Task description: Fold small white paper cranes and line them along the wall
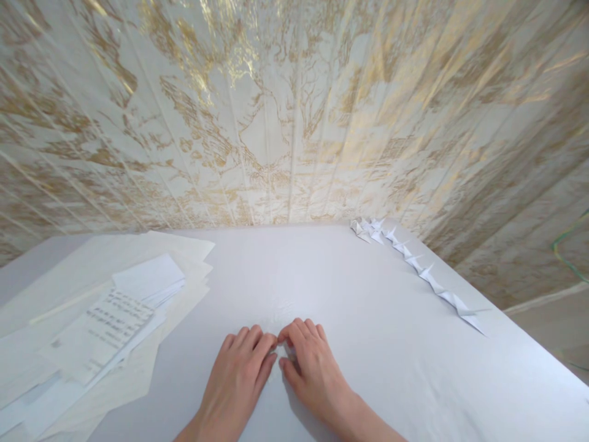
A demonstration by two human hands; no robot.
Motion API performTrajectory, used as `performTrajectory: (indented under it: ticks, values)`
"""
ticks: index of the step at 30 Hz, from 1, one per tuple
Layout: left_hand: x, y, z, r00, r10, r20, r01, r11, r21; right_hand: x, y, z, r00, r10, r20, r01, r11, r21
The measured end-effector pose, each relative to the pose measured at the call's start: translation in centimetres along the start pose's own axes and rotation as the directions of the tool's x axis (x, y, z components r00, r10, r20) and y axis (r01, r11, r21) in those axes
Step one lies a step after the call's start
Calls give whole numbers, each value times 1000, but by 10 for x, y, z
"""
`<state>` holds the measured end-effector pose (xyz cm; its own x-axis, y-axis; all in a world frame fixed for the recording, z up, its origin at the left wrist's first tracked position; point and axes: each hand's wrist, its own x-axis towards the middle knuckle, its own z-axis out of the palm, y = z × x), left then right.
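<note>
My left hand (243, 362) rests low over the white table, fingers curled and thumb near the index fingertip. Facing it, my right hand (310, 362) is bent the same way, and the two index fingertips almost meet. A small pale bit, perhaps white paper, shows faintly between the fingertips; against the white table I cannot make out its shape. Both hands are closed, and what they pinch is mostly hidden.
Folded white paper cranes (427, 276) line the table's right edge up to the far corner. Loose paper sheets (184, 245) spread on the left, with a printed sheet (115, 325) and white slips (151, 279) on top. A gold-patterned curtain (276, 123) hangs behind the table (285, 264).
</note>
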<state>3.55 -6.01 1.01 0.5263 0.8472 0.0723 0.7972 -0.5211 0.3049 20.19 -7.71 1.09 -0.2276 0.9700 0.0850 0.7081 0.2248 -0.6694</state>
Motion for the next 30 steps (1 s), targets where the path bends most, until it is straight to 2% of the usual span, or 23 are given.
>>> performTrajectory:
  ticks: [6,14,19,24,30]
  values:
    - [0,3,-1,1000,-20,23,21,999,-29,1,6,-8,999,-18,44,16,999,41]
    - [0,1,-1,999,-15,-34,13,998,-64,-1,9,-9,999,-54,0,53,991,124]
    - [-2,0,2,998,-21,-62,16,996,-82,0,2,-3,1000,-4,-27,5,1000,30]
    - [-4,-3,0,999,-25,-30,18,979,-202,0,0,-3,1000,3,7,-3,1000,19]
    - [-4,-3,-6,994,-109,-19,97,940,-328,0,1,-4,1000,4,15,-4,999,42]
